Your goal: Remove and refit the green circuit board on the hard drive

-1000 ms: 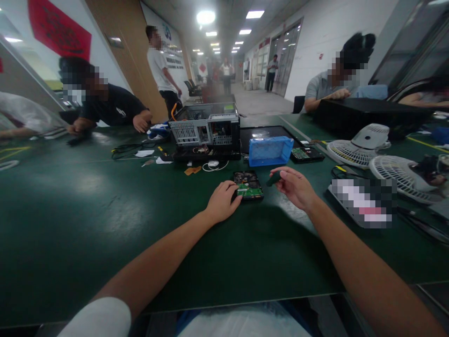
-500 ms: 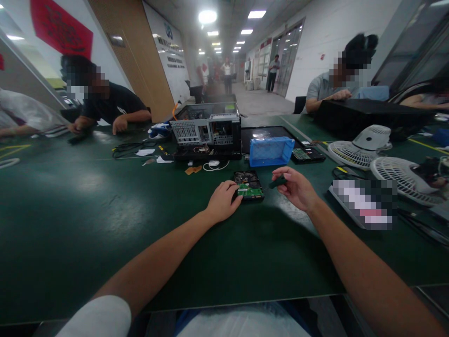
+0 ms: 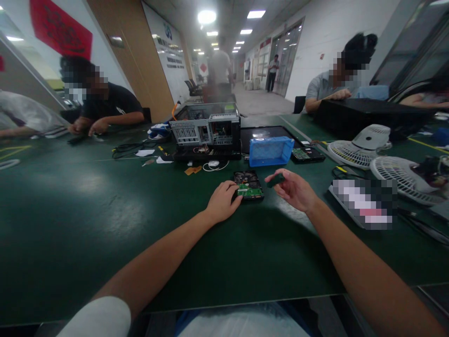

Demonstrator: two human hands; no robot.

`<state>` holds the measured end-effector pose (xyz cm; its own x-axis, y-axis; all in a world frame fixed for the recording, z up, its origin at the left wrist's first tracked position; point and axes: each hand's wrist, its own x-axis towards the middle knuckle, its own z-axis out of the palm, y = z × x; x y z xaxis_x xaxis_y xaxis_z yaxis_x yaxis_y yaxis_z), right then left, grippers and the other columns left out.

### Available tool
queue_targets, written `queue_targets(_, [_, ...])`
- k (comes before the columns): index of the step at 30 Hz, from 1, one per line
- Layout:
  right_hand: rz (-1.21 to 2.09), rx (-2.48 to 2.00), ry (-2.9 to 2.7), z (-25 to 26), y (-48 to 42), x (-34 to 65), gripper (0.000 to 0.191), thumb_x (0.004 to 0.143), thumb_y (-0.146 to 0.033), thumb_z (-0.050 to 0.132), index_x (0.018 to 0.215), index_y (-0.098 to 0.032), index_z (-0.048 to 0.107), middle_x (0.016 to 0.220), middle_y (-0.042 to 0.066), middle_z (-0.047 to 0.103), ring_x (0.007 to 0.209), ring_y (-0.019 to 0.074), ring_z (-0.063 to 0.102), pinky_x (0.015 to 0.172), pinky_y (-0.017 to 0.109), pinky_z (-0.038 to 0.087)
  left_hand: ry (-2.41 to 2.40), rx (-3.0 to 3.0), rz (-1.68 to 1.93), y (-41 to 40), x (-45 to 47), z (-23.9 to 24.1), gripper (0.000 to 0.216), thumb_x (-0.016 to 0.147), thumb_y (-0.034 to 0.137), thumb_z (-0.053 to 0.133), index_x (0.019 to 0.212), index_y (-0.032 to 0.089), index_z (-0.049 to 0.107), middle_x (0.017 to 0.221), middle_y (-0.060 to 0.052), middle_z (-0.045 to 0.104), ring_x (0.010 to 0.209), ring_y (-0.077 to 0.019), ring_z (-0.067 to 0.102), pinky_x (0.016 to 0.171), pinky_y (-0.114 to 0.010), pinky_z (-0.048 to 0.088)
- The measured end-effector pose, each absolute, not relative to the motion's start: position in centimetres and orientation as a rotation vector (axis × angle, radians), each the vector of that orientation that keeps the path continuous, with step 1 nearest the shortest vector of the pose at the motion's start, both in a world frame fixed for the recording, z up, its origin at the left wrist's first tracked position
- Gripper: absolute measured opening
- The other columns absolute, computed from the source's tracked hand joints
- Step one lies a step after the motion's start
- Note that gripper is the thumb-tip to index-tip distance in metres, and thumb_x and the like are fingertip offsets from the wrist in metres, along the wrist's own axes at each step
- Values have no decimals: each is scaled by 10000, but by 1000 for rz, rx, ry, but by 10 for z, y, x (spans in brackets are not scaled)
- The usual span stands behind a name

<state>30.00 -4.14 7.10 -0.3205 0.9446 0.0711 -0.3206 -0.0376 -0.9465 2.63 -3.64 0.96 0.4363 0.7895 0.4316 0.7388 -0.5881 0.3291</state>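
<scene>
A hard drive lies on the green table with its circuit board facing up. My left hand holds it by the left side, fingers over the far part and thumb at the near edge. Just right of the drive, my right hand is raised above the table. Its thumb and fingers are closed around a small dark screwdriver, pointing toward the drive; its tip is too fine to make out.
Behind the drive stand an opened computer case and a blue plastic bin. A second drive lies beyond the bin. White fan parts are on the right. Other people sit across the table at both sides.
My right hand has shifted slightly left and its fingers have turned the screwdriver a little. My left hand and the hard drive stay put. A person walks in the background.
</scene>
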Motion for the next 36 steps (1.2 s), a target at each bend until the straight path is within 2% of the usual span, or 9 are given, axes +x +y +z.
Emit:
queue_targets(6, [1576, -772, -1145, 73, -39, 301, 345, 857, -442, 645, 1154, -268, 667, 982, 52, 706, 529, 106, 405, 401, 251, 203, 1387, 2563, 861, -37, 26, 11, 353, 958, 366, 577, 1272, 208, 613, 1265, -111, 579, 1151, -285, 570, 978, -484, 536])
queue_targets(10, [1581, -773, -1139, 73, -40, 301, 300, 865, -436, 640, 1072, -227, 700, 970, 62, 688, 533, 98, 405, 397, 256, 191, 1381, 2564, 853, -38, 26, 12, 354, 966, 374, 568, 1273, 205, 613, 1274, -108, 579, 1152, -283, 571, 979, -472, 539])
queue_targets(15, [1530, -799, -1190, 73, -41, 299, 248, 874, -431, 657, 984, -208, 665, 845, 52, 688, 509, 101, 404, 406, 259, 219, 1377, 2573, 852, -37, 26, 12, 357, 966, 368, 567, 1279, 202, 610, 1273, -108, 575, 1158, -282, 568, 992, -476, 532])
queue_targets(17, [1497, -813, -1186, 73, -40, 299, 234, 864, -435, 670, 945, -217, 641, 902, 59, 711, 512, 99, 414, 407, 255, 228, 1380, 2576, 856, -37, 26, 11, 350, 963, 367, 571, 1274, 210, 613, 1278, -106, 571, 1164, -284, 566, 993, -480, 531])
queue_targets(19, [1470, -811, -1163, 73, -38, 300, 232, 848, -424, 686, 973, -236, 631, 970, 55, 720, 520, 94, 425, 409, 244, 233, 1385, 2572, 855, -36, 25, 10, 352, 964, 375, 571, 1275, 215, 613, 1283, -105, 568, 1167, -285, 565, 990, -482, 533])
queue_targets(23, [1441, -816, -1121, 71, -34, 302, 302, 851, -399, 679, 1124, -272, 656, 947, 28, 691, 527, 84, 420, 412, 227, 236, 1377, 2571, 854, -35, 24, 8, 366, 967, 386, 569, 1284, 208, 604, 1288, -106, 566, 1165, -283, 563, 988, -477, 534])
queue_targets(30, [1404, -814, -1165, 68, -33, 305, 227, 855, -416, 660, 945, -211, 700, 1019, 62, 708, 549, 88, 449, 415, 238, 261, 1374, 2604, 877, -35, 25, 6, 344, 952, 361, 588, 1254, 198, 618, 1261, -112, 573, 1153, -288, 565, 1003, -482, 522])
queue_targets(36, [1455, -775, -1132, 66, -35, 301, 233, 880, -455, 644, 966, -238, 658, 963, 62, 738, 515, 105, 451, 422, 247, 269, 1379, 2596, 870, -36, 25, 7, 347, 957, 365, 582, 1263, 205, 615, 1270, -108, 573, 1153, -288, 563, 998, -485, 528])
